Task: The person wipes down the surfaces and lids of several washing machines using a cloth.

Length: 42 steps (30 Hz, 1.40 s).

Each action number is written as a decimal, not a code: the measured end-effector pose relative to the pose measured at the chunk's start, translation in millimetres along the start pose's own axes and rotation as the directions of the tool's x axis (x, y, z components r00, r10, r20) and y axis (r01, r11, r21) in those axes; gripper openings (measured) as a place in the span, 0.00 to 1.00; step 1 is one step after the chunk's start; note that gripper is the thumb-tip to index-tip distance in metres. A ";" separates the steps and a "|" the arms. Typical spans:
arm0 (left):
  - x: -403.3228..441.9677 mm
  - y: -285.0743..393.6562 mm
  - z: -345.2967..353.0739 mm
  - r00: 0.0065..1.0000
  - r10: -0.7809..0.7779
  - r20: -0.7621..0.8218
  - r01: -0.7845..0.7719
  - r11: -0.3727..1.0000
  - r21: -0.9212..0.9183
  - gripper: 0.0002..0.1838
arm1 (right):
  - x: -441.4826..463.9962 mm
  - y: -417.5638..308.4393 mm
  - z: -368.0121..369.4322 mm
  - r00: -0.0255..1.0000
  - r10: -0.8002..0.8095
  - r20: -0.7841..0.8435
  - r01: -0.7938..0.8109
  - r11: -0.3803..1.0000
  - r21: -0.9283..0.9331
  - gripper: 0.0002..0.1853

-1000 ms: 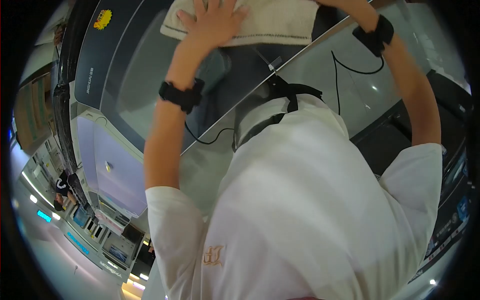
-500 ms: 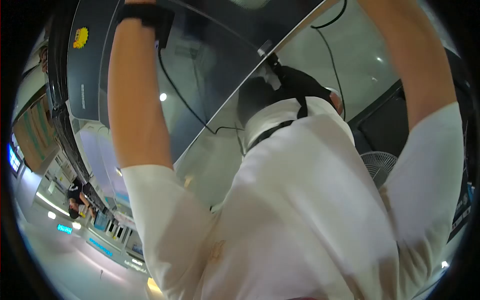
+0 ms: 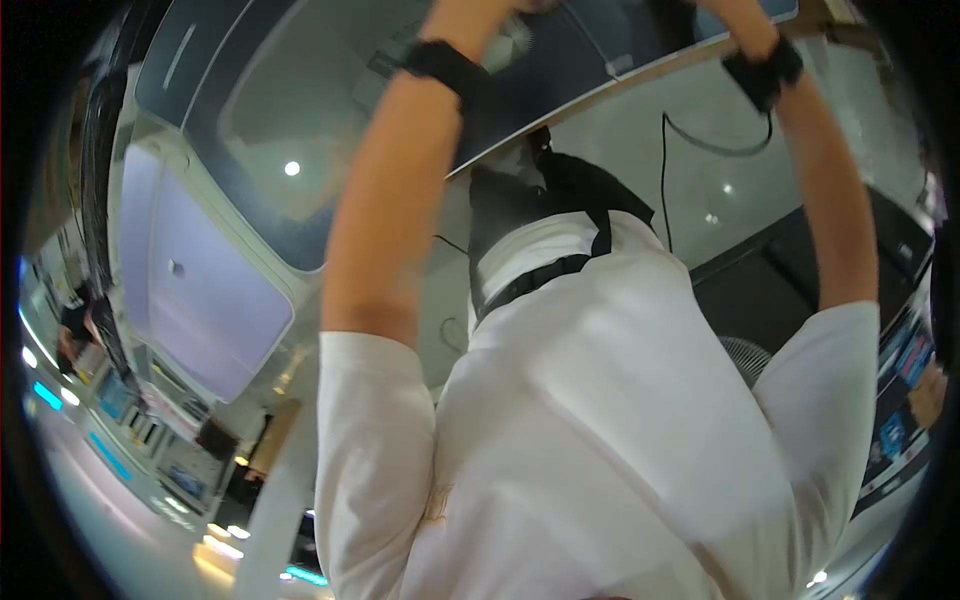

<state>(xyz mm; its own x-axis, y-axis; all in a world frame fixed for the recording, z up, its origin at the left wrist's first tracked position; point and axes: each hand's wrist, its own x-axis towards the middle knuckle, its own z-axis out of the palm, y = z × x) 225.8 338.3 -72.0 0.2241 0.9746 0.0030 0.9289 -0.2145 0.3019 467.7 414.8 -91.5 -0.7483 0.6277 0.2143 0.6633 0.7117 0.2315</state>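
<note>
Both forearms reach up to the top edge of the view, each with a black band on the wrist. My left hand [image 3: 530, 5] is almost wholly cut off by the top edge, over the dark glossy panel [image 3: 330, 110]. Only a sliver of my right hand [image 3: 715, 5] shows near the panel's far right part. The fingers of both hands are hidden, so what they hold cannot be made out. No cloth is visible.
A pale lilac appliance panel [image 3: 200, 270] stands at left. A black cable [image 3: 665, 180] hangs over the grey floor. A black surface [image 3: 760, 280] and part of a fan [image 3: 745, 355] are at right. Another person [image 3: 75, 325] is far left.
The cloth under my spread left hand one second ago has gone out of view. The view has shifted; both arms swung up and outward, then came back inward, with the hands at the top edge.
</note>
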 end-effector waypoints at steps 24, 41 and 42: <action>-410.6 -132.8 -32.3 0.537 -0.652 -0.535 0.510 0.756 -0.410 0.32 | 77.0 -451.8 -131.0 0.885 -0.463 -0.047 0.442 0.806 0.394 0.38; -385.5 -43.3 -48.6 0.912 -0.377 -0.164 0.386 0.922 0.025 0.28 | -28.5 -387.6 -126.1 0.941 0.178 -0.286 0.012 0.831 0.556 0.26; -376.9 -37.2 -51.3 0.937 -0.332 -0.105 0.339 0.939 0.058 0.27 | -30.3 -382.3 -122.2 0.947 0.222 -0.233 -0.052 0.821 0.569 0.26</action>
<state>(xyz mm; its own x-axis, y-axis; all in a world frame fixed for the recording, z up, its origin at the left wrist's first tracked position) 91.6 -17.7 -35.4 -0.1292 0.9916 0.0030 0.9652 0.1251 0.2297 237.6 85.1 -70.5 -0.5599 0.6786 0.4755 0.5791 0.7309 -0.3611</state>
